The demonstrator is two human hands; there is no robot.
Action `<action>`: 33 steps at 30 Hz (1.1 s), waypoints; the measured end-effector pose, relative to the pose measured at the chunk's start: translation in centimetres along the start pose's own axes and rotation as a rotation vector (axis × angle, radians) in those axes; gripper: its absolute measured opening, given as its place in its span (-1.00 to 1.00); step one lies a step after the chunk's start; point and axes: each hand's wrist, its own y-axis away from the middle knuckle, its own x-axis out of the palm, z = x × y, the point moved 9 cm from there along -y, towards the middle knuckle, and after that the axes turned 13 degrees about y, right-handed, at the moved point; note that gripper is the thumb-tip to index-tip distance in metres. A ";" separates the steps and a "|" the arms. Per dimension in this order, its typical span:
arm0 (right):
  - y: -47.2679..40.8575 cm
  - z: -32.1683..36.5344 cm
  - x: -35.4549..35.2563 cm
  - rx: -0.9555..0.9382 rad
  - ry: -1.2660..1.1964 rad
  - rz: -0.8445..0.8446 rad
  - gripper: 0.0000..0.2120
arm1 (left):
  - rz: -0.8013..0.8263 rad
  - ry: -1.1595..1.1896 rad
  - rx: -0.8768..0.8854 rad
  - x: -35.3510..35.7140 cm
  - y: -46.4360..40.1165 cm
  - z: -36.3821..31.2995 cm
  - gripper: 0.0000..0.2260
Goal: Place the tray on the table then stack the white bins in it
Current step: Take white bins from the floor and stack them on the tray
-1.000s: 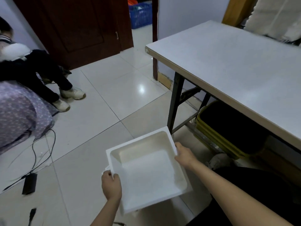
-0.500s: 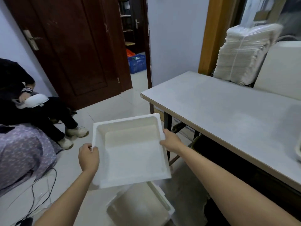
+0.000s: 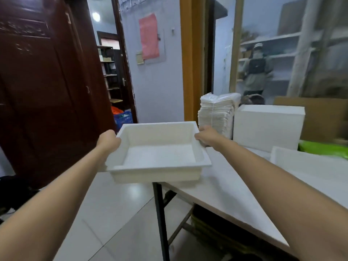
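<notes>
I hold a white foam tray level in the air, open side up, over the left corner of the grey table. My left hand grips its left rim and my right hand grips its right rim. The tray's near right part overhangs the tabletop; its left part hangs over the floor. I cannot tell whether its bottom touches the table. The tray is empty inside. A white bin lies on the table at the right.
A wrapped stack of white trays and a large white foam box stand at the table's back. A green item lies far right. A dark wooden door is on the left. Yellow crates sit under the table.
I have lifted the tray from near the floor up to table height and carried it toward the table's corner. My view has tilted up from the floor to the room.
</notes>
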 end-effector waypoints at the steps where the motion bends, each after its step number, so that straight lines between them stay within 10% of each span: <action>1: 0.1 -0.8 -2.5 0.017 0.007 -0.038 -0.75 | 0.025 0.001 0.032 0.9 -0.3 -3.0 -0.82; 4: 1.3 -3.8 -10.3 0.102 0.042 -0.187 -0.97 | 0.096 0.056 0.107 4.1 -0.3 -11.7 -0.79; 13: 8.3 -18.3 -29.4 0.519 -0.143 -0.385 -0.30 | 0.511 0.359 0.195 14.6 6.9 -33.4 -0.60; 16: 10.0 -23.6 -34.0 0.594 -0.158 -0.434 -0.47 | 0.691 0.389 0.204 18.5 10.4 -38.1 -0.63; 21: 16.3 -23.3 -35.5 0.616 -0.220 -0.409 -0.91 | 0.770 0.403 0.230 22.6 13.1 -42.5 -0.87; 33: 16.7 -27.6 -37.1 0.660 -0.154 -0.529 -0.57 | 0.899 0.578 0.076 24.9 14.3 -44.1 -0.70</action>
